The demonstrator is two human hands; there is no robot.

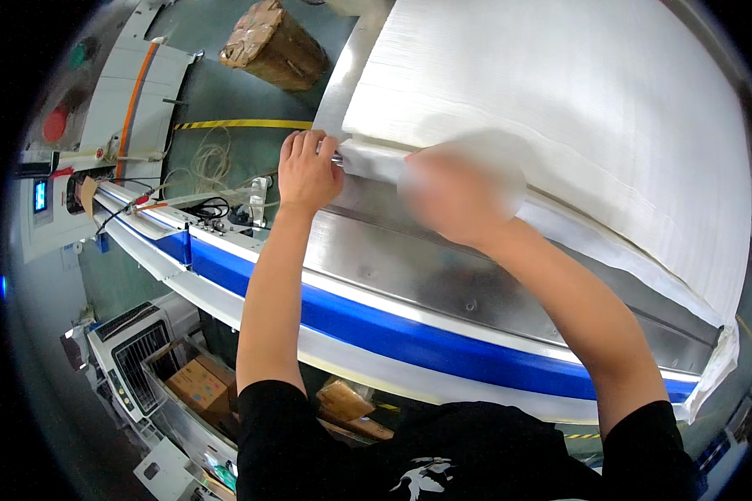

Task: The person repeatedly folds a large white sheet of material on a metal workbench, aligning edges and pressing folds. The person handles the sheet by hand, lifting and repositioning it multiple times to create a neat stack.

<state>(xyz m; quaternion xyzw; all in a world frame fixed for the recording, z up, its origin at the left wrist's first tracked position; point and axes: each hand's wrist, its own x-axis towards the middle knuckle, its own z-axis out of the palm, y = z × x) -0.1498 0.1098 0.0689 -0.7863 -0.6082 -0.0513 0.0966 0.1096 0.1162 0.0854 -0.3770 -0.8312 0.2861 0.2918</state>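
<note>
My left hand (309,174) is at the left end of a wide metal table (376,246), its fingers curled down. A small shiny metal piece (337,159) shows between its thumb and fingers, at the corner of a thick stack of white sheet material (560,92); most of that piece is hidden. My right hand (459,192) lies over the stack's near edge, where a white strip (374,160) runs along the side. This hand is smeared, so its fingers and anything in them cannot be made out.
A blue band (393,330) and a white rail run along the table's near side. Cables (213,163) and machine parts lie to the left. A wrapped brown bundle (276,46) stands on the floor behind. Cardboard boxes (199,384) sit in a bin at lower left.
</note>
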